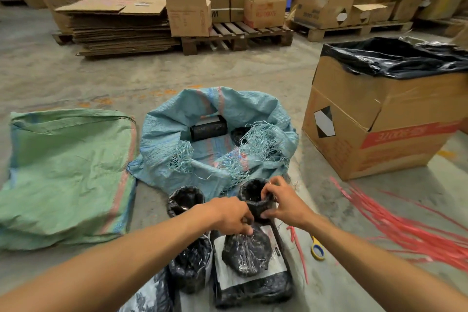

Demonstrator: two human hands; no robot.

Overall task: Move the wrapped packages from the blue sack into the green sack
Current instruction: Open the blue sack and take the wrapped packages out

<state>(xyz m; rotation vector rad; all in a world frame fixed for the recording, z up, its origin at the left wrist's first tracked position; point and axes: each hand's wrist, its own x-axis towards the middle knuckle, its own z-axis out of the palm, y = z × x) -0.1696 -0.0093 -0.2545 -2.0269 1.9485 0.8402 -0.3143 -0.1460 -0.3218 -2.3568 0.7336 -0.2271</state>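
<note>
Both hands on one black wrapped package [255,200], upright on floor just in front of blue sack [217,134]. Right hand [283,200] grip curled round rim, left hand [233,215] grip pinching lower wrap. More packages [243,261] nearer camera; one [207,129] inside blue sack. Green sack [65,175] flat, left of blue sack. Probably soft, crinkly, slippery film; best held round body, not loose wrap.
</note>
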